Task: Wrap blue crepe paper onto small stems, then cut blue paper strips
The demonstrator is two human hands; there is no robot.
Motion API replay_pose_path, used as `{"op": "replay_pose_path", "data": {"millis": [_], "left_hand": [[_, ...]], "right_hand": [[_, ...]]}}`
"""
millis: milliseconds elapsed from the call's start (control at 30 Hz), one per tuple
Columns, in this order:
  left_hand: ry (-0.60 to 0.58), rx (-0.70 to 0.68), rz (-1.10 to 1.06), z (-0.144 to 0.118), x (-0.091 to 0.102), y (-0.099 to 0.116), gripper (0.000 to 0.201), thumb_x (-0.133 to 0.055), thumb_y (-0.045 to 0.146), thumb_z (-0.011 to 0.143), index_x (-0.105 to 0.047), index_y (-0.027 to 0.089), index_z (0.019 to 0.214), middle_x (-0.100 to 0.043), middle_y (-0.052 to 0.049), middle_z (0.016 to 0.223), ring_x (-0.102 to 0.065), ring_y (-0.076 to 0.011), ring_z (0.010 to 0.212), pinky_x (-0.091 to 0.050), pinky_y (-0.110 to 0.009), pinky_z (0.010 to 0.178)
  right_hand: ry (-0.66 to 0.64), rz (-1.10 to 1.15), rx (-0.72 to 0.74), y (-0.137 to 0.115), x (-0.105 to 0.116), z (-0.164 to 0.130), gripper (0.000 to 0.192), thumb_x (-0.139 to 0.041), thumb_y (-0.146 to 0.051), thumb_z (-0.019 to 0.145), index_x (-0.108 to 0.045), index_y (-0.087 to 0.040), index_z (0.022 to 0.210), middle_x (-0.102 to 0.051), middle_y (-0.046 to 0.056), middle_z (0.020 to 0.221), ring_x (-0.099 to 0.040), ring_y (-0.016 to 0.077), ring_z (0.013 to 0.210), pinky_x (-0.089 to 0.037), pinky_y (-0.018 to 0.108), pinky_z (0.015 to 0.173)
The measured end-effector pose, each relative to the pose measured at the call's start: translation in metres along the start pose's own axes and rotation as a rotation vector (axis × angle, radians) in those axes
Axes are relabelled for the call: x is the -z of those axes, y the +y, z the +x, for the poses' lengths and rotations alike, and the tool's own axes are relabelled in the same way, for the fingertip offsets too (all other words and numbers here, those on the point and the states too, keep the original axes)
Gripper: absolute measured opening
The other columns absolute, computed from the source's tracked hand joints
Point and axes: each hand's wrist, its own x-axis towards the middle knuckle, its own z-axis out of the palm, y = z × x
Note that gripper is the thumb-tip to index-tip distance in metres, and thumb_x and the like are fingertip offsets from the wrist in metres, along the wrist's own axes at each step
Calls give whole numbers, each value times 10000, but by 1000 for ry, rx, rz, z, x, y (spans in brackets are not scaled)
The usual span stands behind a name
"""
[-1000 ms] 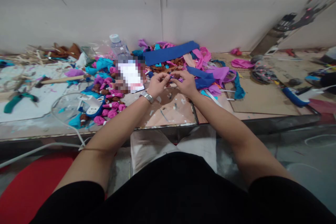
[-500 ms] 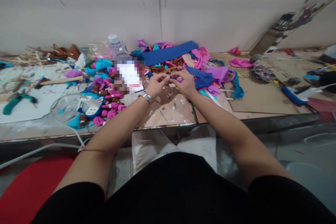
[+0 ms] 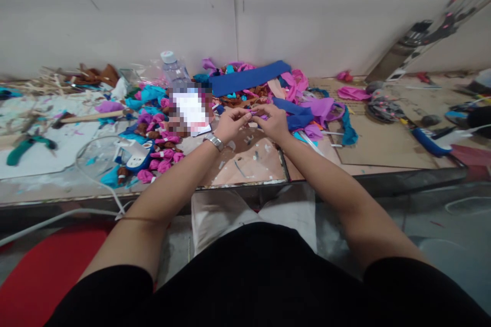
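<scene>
Above the table's front middle, my two hands meet at the fingertips around a small purple piece of fabric [image 3: 252, 112]. My left hand [image 3: 233, 123], with a metal watch at the wrist, pinches its left end. The thumb and forefinger of my right hand [image 3: 273, 120] close on the other end. Fingers cover most of the piece, so its full shape is hidden. Behind the hands lies a blue fabric strip [image 3: 251, 77] over a pile of scraps. A phone [image 3: 192, 112], partly blurred out, leans left of my left hand.
Pink fabric bundles [image 3: 164, 164] and a white-and-blue power socket [image 3: 138, 156] lie left. Farther left are a hammer [image 3: 90, 117] and green-handled pliers [image 3: 23, 150]. A plastic bottle [image 3: 174, 69] stands behind. Cardboard [image 3: 383, 148] covers the right side.
My fingers have shifted slightly around the purple piece, and more of it shows between the fingertips. Both hands stay over the same spot; the view has moved a little.
</scene>
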Motion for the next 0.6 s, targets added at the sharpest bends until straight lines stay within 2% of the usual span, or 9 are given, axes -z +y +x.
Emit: {"op": "replay_pose_path", "data": {"millis": [133,233,400,600], "left_hand": [[39,28,-62,2,0,-9,491,-809,658,806,-771,180,914,-676,-15,670,-591,-112,586,-471,-239,593],[71,50,-149,4,-1,-9,504,-840,666,764,-750,180,862,-653,-3,667,-575,-102,578,-473,-236,586],[113,93,-222,4,-3,-3,548,-893,674,683,-742,169,832,-634,9,674,-557,-76,560,-456,-214,562],[124,100,-238,4,-3,-4,529,-901,651,686,-746,169,836,-637,10,675,-564,-76,558,-459,-216,558]], "right_hand": [[-23,-8,15,0,-1,1,279,-801,-461,891,-793,-246,1068,-819,49,1056,-757,263,973,-574,420,951],[-22,-4,22,-2,-2,0,289,-812,-434,884,-785,-241,1097,-815,59,1098,-753,270,1012,-577,428,960],[-2,-24,31,0,-3,0,238,-790,-421,909,-795,-249,1074,-818,56,1065,-743,267,1015,-571,426,959],[28,-55,71,-1,-2,0,189,-752,-400,943,-807,-250,1043,-827,45,1034,-741,258,992,-564,417,936]]}}
